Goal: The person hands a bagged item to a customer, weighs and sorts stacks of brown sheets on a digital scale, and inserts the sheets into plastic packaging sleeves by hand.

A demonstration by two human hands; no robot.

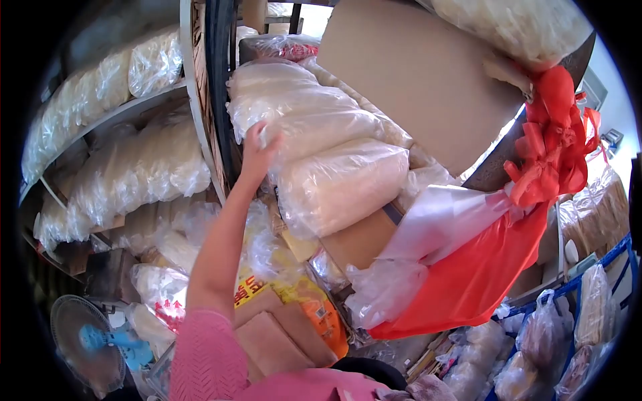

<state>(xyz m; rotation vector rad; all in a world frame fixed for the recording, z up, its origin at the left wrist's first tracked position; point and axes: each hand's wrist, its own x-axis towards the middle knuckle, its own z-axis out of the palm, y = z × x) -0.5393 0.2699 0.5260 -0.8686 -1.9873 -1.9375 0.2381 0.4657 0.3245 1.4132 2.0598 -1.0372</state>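
Note:
My left hand [259, 152] is raised at the end of the pink-sleeved arm, in front of a stack of clear plastic bags. Its fingers look parted and slightly blurred, with nothing visible between them. They overlap the left side of a bag with pale contents [314, 127]; whether they press on it I cannot tell. Just below that lies another plump clear bag [344, 184], its pale contents pressing against the plastic. My right hand is out of view.
Shelves [107, 120] of similar bags stand at left, beside an upright post [200, 87]. A fan [90, 341] is at lower left. Red plastic bags [468, 281] hang at right, below a cardboard sheet [421, 73]. Folded cardboard [274, 341] lies near my body.

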